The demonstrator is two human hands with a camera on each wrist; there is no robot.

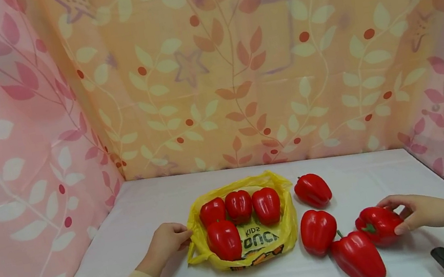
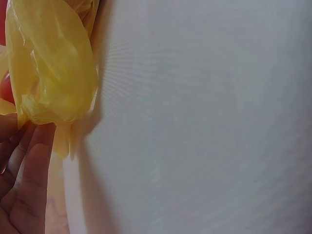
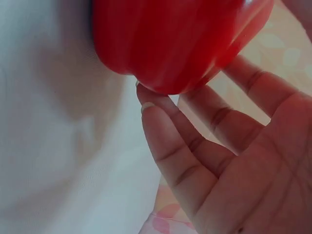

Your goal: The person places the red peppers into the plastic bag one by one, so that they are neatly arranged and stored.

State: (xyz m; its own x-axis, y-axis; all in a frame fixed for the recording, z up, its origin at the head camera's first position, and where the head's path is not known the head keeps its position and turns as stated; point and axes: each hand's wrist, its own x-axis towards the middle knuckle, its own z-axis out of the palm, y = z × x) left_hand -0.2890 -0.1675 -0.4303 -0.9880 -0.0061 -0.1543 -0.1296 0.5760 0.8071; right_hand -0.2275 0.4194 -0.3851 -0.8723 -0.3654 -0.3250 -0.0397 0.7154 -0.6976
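My left hand [image 1: 171, 240] pinches the left rim of a yellow plastic bag [image 1: 201, 255], which lies with its mouth spread wide. The bag shows at the fingertips in the left wrist view too. Several glossy red bell peppers [image 1: 239, 207] lie inside it, over printed lettering. On the right, my right hand [image 1: 423, 210] holds another red bell pepper [image 1: 377, 226] between thumb and fingers, its green stem facing left. Seen from the right wrist, fingers [image 3: 168, 131] bend up beneath that pepper [image 3: 170, 39].
Three more red peppers lie right of the bag: one at the back [image 1: 312, 190], one in the middle [image 1: 318, 232], and one in front [image 1: 358, 258], close beside the held pepper. Leaf-patterned curtains [image 1: 217, 109] enclose the white table [image 1: 159, 184] at the back and sides.
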